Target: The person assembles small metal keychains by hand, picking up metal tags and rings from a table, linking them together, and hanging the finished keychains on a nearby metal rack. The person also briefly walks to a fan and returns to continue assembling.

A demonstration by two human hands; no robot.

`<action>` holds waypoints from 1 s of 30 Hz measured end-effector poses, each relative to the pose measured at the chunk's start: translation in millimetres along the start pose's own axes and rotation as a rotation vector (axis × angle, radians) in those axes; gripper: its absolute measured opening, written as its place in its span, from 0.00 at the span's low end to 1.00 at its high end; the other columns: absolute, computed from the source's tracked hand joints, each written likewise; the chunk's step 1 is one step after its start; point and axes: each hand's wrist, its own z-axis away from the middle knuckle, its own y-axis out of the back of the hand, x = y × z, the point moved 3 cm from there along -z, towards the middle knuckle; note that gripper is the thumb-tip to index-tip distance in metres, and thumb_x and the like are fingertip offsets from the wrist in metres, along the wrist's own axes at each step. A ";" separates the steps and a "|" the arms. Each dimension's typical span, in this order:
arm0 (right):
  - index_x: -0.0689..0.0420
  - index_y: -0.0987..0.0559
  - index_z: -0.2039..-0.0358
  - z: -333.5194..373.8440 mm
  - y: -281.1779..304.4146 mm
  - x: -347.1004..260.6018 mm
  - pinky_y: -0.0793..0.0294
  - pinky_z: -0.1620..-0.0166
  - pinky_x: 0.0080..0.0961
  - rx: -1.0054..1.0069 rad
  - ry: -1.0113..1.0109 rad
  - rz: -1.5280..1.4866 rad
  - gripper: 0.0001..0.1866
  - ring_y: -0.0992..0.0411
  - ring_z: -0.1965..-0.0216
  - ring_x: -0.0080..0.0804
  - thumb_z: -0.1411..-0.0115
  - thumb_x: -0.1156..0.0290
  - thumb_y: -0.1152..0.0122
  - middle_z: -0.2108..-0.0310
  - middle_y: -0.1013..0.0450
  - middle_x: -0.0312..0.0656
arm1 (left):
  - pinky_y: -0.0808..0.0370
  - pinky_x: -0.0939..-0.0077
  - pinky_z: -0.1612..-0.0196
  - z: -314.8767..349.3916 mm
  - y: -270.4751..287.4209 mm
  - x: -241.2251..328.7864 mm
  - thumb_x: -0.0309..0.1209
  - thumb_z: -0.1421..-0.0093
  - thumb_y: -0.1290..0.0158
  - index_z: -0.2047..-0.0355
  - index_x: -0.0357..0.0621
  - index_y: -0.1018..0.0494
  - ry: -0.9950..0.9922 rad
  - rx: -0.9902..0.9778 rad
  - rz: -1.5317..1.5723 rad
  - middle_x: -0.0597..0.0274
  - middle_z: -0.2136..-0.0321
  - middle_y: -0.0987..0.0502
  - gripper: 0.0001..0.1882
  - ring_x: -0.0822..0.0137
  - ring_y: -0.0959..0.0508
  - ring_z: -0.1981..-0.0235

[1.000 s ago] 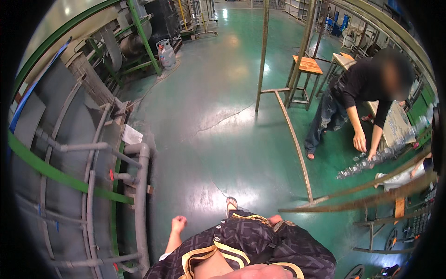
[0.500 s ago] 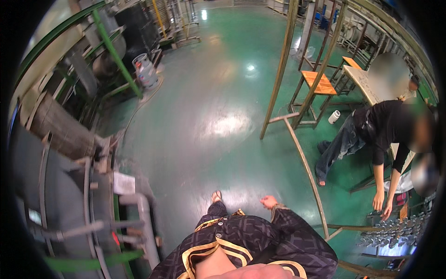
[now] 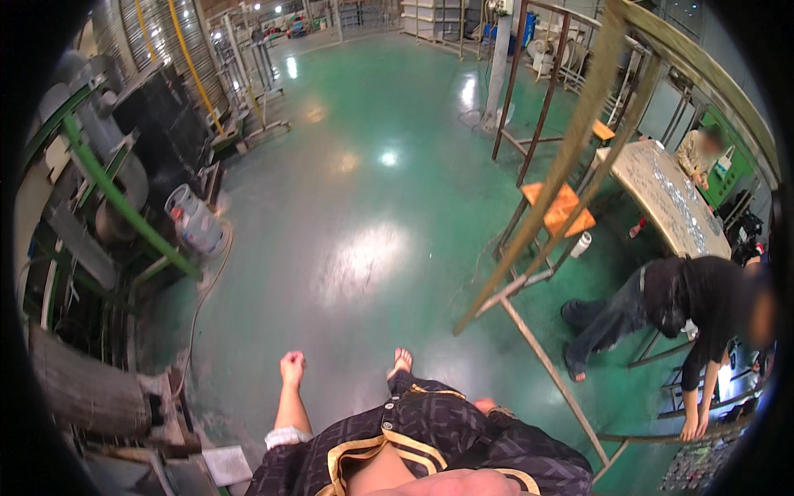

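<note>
The left hand, loosely clenched with nothing visible in it, and the right hand, whose grip cannot be told, are both apart from the metal frame at right and the grey gas cylinder, which stands near the floor's left edge, presumably to leave walking room. Compared with half a second earlier, the left hand has come into sight, the right is largely hidden by the patterned shirt, and more tabletop shows.

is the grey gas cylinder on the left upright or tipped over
Upright: the grey gas cylinder stands on the floor with its collar at the top; its lean fits the fisheye bend.
</note>
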 end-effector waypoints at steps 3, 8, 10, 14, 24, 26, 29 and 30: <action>0.49 0.22 0.51 -99.7 39.0 -85.7 0.26 0.53 0.32 -0.051 0.233 0.501 0.24 0.25 0.55 0.38 0.46 0.53 0.43 0.54 0.24 0.41 | 0.29 0.74 0.78 -28.7 -51.5 -15.7 0.24 0.46 0.47 0.77 0.39 0.26 0.127 -0.102 -0.007 0.65 0.83 0.26 0.04 0.72 0.28 0.82; 0.61 0.22 0.55 -140.5 141.2 -315.4 0.24 0.66 0.27 0.092 0.290 -0.258 0.23 0.24 0.69 0.29 0.47 0.59 0.34 0.66 0.22 0.43 | 0.25 0.65 0.71 -74.7 -79.9 -58.5 0.36 0.53 0.39 0.73 0.36 0.22 0.317 -0.223 -0.470 0.55 0.80 0.22 0.14 0.60 0.22 0.78; 0.60 0.22 0.55 -153.8 166.9 -389.1 0.24 0.64 0.28 0.114 0.336 -0.237 0.23 0.24 0.70 0.29 0.46 0.58 0.35 0.66 0.22 0.43 | 0.25 0.64 0.70 -125.6 -100.9 -46.7 0.36 0.53 0.40 0.73 0.36 0.22 0.349 -0.294 -0.554 0.54 0.79 0.21 0.14 0.58 0.22 0.77; 0.56 0.22 0.55 -223.0 209.8 -457.1 0.27 0.55 0.33 0.197 0.323 -0.175 0.26 0.24 0.61 0.38 0.49 0.52 0.35 0.61 0.23 0.48 | 0.25 0.63 0.67 -265.4 -164.2 -1.7 0.36 0.52 0.41 0.72 0.37 0.21 0.302 -0.448 -0.667 0.52 0.78 0.21 0.13 0.56 0.21 0.74; 0.56 0.18 0.62 -308.6 303.4 -431.9 0.23 0.61 0.32 0.556 -0.194 -0.730 0.19 0.22 0.69 0.36 0.51 0.57 0.34 0.67 0.22 0.46 | 0.24 0.62 0.60 -713.4 -456.1 356.1 0.38 0.49 0.44 0.71 0.43 0.19 -0.375 -0.514 -0.818 0.47 0.72 0.20 0.12 0.52 0.19 0.67; 0.56 0.18 0.65 -330.0 310.3 -419.2 0.23 0.66 0.28 0.693 -0.201 -1.062 0.14 0.23 0.78 0.31 0.49 0.62 0.36 0.71 0.22 0.43 | 0.24 0.62 0.61 -743.6 -541.8 447.4 0.35 0.48 0.45 0.71 0.42 0.19 -0.550 -0.521 -0.815 0.48 0.72 0.20 0.10 0.53 0.19 0.66; 0.61 0.19 0.64 -357.0 328.5 -437.4 0.23 0.65 0.31 0.606 -0.284 -1.177 0.13 0.25 0.69 0.35 0.43 0.65 0.42 0.66 0.22 0.44 | 0.24 0.65 0.62 -745.1 -650.8 542.9 0.31 0.48 0.45 0.71 0.42 0.20 -0.597 -0.501 -0.679 0.51 0.74 0.19 0.08 0.58 0.19 0.68; 0.58 0.18 0.65 -393.4 323.3 -407.1 0.24 0.64 0.32 0.581 -0.098 -0.805 0.15 0.24 0.67 0.34 0.46 0.60 0.40 0.67 0.22 0.44 | 0.24 0.66 0.62 -736.4 -692.8 552.2 0.30 0.48 0.46 0.72 0.42 0.20 -0.585 -0.548 -0.602 0.52 0.74 0.19 0.07 0.59 0.19 0.69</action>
